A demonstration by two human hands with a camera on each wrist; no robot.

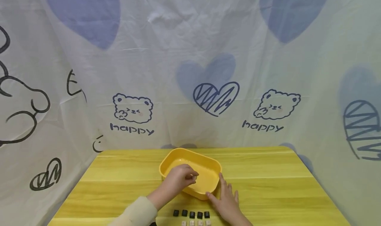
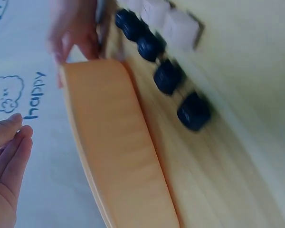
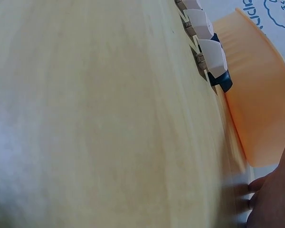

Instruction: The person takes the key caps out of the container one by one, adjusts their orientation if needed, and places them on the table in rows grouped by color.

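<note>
Over a yellow plastic basin (image 1: pixel 205 163), my left hand (image 1: pixel 178 178) pinches a small whitish piece (image 1: pixel 194 178) between thumb and fingertips. Its kind is mostly hidden by the fingers; only a pale speck shows in the left wrist view. My right hand (image 1: pixel 227 203) rests against the basin's near right corner, with the thumb at the front rim and the fingers spread along the right side. In front of the basin stands a row of black keycaps (image 1: pixel 192 215), and nearer still a row of white keycaps (image 1: pixel 200 223).
The basin stands on a yellow wood-grain table (image 1: pixel 125 186). Behind and beside the table hangs a pale cloth (image 1: pixel 178 126) printed with hearts and bears. Another dark object, partly hidden, lies by the left sleeve (image 1: pixel 138 212).
</note>
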